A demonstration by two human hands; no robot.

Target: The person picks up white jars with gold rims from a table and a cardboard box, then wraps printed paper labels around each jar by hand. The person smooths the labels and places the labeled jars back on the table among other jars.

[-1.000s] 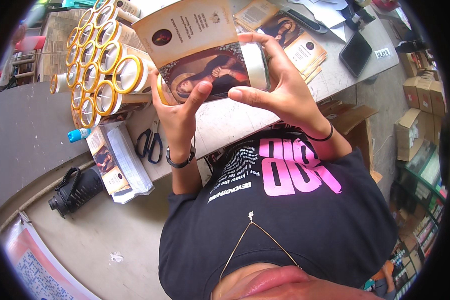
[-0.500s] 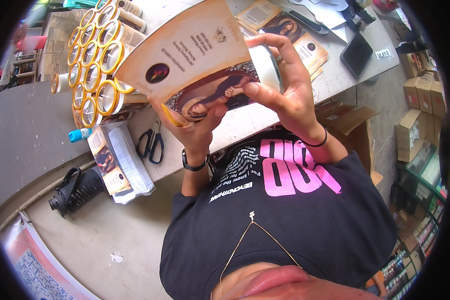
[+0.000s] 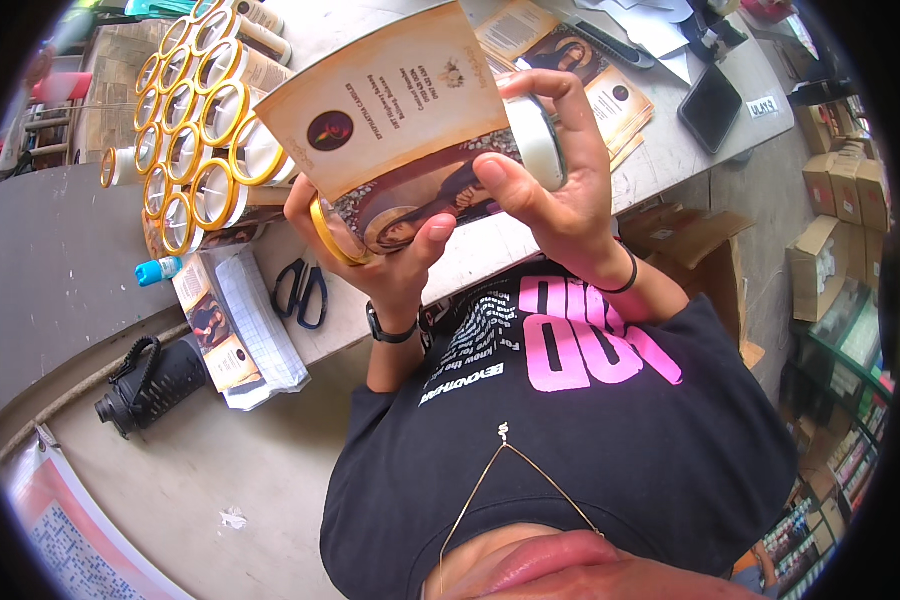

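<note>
Above the table's near edge, both my hands hold a white glass candle point(image 3: 538, 150) lying sideways, with a gold rim at its left end. A cream and brown picture label point(image 3: 400, 105) lies around its near side, and the label's upper part stands free as a broad flap. My left hand point(image 3: 395, 265) grips the gold-rimmed end, thumb pressed on the label's picture. At the other end my right hand point(image 3: 575, 175) curls its fingers round the white glass, thumb on the near side. The candle's far side is hidden by the label.
Several gold-rimmed candles point(image 3: 183, 155) lie stacked at the left. Nearby are dark-handled scissors point(image 3: 300, 292), a pile of labels point(image 3: 215, 325) and a black bottle point(image 3: 155, 385). More labels point(image 3: 618, 110) and a black phone point(image 3: 712, 108) lie right. Cardboard boxes point(image 3: 850, 190) stand farther right.
The candle has turned a little and its gold rim shows more at the left. The label's free flap has shifted right and lies less far toward the left. Both hands keep their grip.
</note>
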